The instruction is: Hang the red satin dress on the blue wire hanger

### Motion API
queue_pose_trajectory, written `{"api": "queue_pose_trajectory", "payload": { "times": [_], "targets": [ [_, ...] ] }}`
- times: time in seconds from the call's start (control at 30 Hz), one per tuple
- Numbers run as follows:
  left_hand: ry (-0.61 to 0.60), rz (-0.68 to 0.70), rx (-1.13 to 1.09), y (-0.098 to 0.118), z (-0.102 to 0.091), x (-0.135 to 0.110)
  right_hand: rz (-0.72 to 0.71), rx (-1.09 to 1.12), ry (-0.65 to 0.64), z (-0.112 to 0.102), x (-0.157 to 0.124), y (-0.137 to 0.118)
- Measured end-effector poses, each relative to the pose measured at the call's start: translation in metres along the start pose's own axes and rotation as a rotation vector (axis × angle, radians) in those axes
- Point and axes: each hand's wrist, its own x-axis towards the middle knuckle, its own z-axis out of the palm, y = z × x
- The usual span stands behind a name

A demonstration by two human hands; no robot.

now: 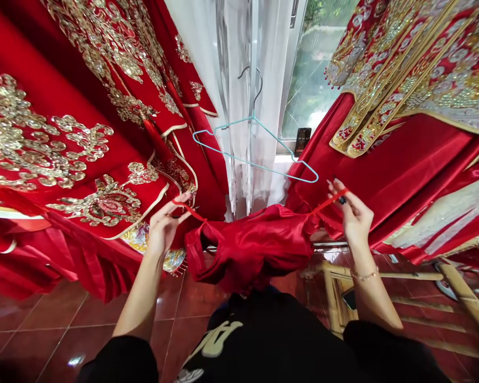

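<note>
A red satin garment (251, 247) hangs bunched between my two hands, held up by thin red loops at its ends. My left hand (165, 223) pinches the left red strap (188, 208) with fingers closed. My right hand (353, 213) pinches the right red strap (330, 200), fingers closed round it. Just above and between the hands a light-blue wire hanger (255, 151) hangs in front of a white sheer curtain (243, 80); neither hand touches it.
Red garments with gold embroidery hang at the left (75, 133) and upper right (415, 69). A phone (303, 140) leans on the window sill. A bamboo chair (403, 287) stands at the lower right on the reddish tiled floor (43, 330).
</note>
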Motion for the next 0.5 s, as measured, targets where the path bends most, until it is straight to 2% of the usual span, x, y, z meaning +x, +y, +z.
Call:
{"api": "queue_pose_trajectory", "payload": {
  "times": [0.1, 0.2, 0.37, 0.5],
  "targets": [
    [0.144, 0.151, 0.003, -0.002, 0.003, 0.012, -0.107, -0.124, 0.038, -0.007, 0.034, 0.012],
    [0.219, 0.200, 0.020, -0.009, 0.015, 0.017, -0.109, -0.108, -0.047, -0.002, 0.062, 0.021],
    [0.226, 0.211, 0.127, -0.024, 0.025, 0.014, -0.089, -0.117, -0.177, 0.026, 0.088, 0.022],
    [0.242, 0.206, 0.273, -0.017, 0.017, 0.017, -0.080, -0.166, -0.274, 0.050, 0.112, 0.008]
  ]
}}
